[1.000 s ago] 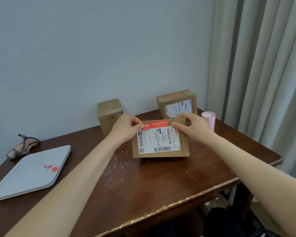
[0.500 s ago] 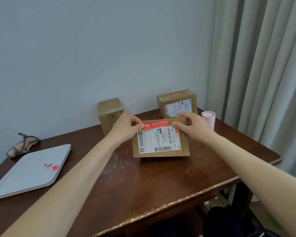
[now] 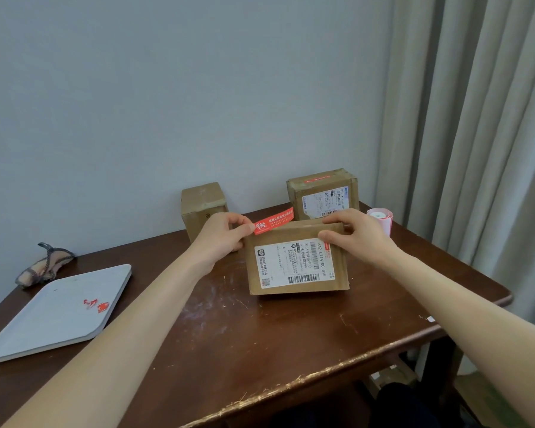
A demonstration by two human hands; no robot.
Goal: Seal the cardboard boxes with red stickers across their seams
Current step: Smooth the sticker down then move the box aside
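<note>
Sticker (image 3: 275,223) is being pinched by the left hand (image 3: 220,239); right hand (image 3: 355,237) is clamping the box (image 3: 297,264); loose end is risking sticking crooked, missing the seam.

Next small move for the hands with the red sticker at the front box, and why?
Probably lower the red sticker onto the top of the front box and press it flat. The left hand pinches its left end and the strip slants upward, not yet lying on the cardboard, while the right hand grips the box's upper right corner, steadying it.
</note>
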